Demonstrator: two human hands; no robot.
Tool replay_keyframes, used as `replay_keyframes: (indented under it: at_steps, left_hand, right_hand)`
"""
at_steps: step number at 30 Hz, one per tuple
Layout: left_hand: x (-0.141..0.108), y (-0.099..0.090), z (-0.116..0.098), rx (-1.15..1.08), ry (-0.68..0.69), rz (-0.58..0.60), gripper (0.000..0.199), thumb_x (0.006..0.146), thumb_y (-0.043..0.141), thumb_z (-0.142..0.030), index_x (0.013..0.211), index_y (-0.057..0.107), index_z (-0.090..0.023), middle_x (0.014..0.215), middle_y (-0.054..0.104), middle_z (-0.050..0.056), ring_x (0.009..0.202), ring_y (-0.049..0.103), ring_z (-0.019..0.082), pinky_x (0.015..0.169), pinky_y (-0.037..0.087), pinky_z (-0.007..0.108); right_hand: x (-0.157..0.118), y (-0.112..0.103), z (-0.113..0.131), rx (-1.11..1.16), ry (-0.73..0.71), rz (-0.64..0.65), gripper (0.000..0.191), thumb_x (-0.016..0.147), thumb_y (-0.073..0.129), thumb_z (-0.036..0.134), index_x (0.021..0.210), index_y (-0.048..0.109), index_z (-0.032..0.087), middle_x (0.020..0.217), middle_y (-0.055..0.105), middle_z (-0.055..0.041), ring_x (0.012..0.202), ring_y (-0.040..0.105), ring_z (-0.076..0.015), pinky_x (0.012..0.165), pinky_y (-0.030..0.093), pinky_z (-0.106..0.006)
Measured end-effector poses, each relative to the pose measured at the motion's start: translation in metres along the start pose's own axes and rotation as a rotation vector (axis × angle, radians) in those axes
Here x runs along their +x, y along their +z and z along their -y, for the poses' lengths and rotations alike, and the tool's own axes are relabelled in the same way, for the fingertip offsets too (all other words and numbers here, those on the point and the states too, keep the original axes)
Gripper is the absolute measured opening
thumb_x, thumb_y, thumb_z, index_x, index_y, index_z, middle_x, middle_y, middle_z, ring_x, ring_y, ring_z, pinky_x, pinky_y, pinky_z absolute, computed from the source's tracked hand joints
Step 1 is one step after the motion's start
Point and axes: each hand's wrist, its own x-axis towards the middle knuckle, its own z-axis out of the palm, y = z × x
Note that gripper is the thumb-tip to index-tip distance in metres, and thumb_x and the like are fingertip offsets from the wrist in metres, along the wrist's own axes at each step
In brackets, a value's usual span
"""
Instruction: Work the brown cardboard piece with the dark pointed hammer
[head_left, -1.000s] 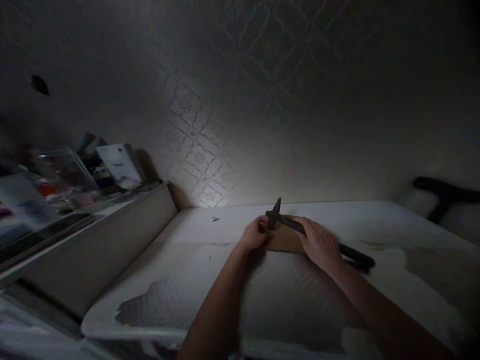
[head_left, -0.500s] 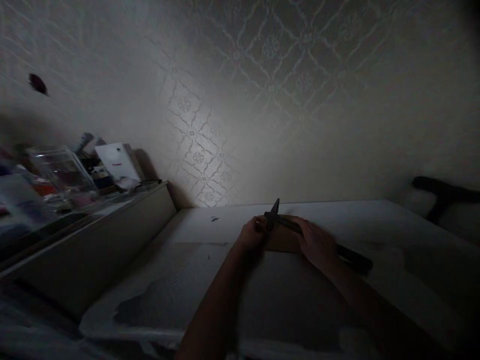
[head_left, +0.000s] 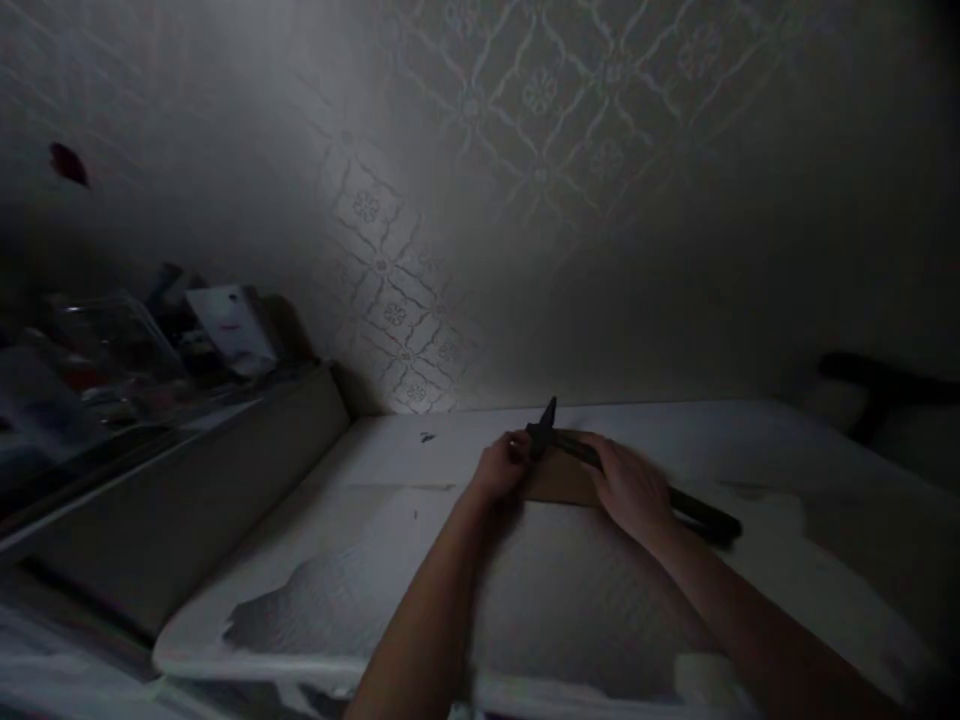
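Observation:
My right hand [head_left: 632,492] is wrapped round the dark handle of a hammer [head_left: 544,432], whose head lies close to my left fingers. Under the hammer is a flat brown board [head_left: 561,478] on the white table [head_left: 390,580]. At the board's left edge, my left hand [head_left: 501,466] has its fingers curled and pinched together beside the hammer head. Dim light and the hammer hide whatever those fingers may hold.
A raised shelf [head_left: 225,440] on the left carries a white box [head_left: 231,322], a clear plastic case [head_left: 112,335] and other clutter. Small dark bits [head_left: 427,437] lie on the table. A black armrest-like shape [head_left: 874,375] stands at the right. Patterned wallpaper [head_left: 540,200] covers the wall behind.
Both hands and the hammer stay in almost the same place. The view has shifted very slightly, and the light on the wall and the table has changed.

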Motion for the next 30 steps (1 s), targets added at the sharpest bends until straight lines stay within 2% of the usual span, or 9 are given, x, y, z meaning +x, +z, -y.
replay_keyframes:
  at_steps: [12, 20, 30]
  left_hand:
    - [-0.0001, -0.0007, -0.0007, 0.021, -0.016, -0.010, 0.037, 0.066, 0.059, -0.008, 0.102, 0.057, -0.014, 0.086, 0.067, 0.006, 0.075, 0.060, 0.015, 0.069, 0.046, 0.023]
    - [-0.0001, -0.0011, -0.0001, 0.003, -0.008, -0.006, 0.032, 0.067, 0.059, -0.009, 0.099, 0.057, -0.014, 0.082, 0.067, 0.005, 0.075, 0.060, 0.015, 0.068, 0.045, 0.023]
    - [-0.0018, -0.0021, -0.0038, 0.013, -0.033, 0.010, 0.033, 0.068, 0.059, -0.011, 0.101, 0.057, -0.012, 0.086, 0.067, 0.007, 0.076, 0.061, 0.016, 0.067, 0.046, 0.024]
  right_hand:
    - [0.0003, -0.0006, 0.0001, -0.010, 0.002, -0.021, 0.030, 0.085, 0.044, 0.019, 0.113, 0.049, 0.026, 0.103, 0.063, -0.0033, 0.088, 0.059, -0.0187, 0.067, 0.040, -0.028]
    - [0.0007, -0.0002, 0.0006, -0.015, 0.025, 0.006, 0.033, 0.084, 0.045, 0.018, 0.116, 0.048, 0.027, 0.101, 0.064, -0.0027, 0.087, 0.060, -0.0191, 0.067, 0.039, -0.028]
    - [0.0000, -0.0022, 0.0029, -0.004, 0.036, 0.022, 0.035, 0.084, 0.046, 0.019, 0.117, 0.048, 0.027, 0.101, 0.064, -0.0034, 0.086, 0.060, -0.0186, 0.066, 0.038, -0.028]
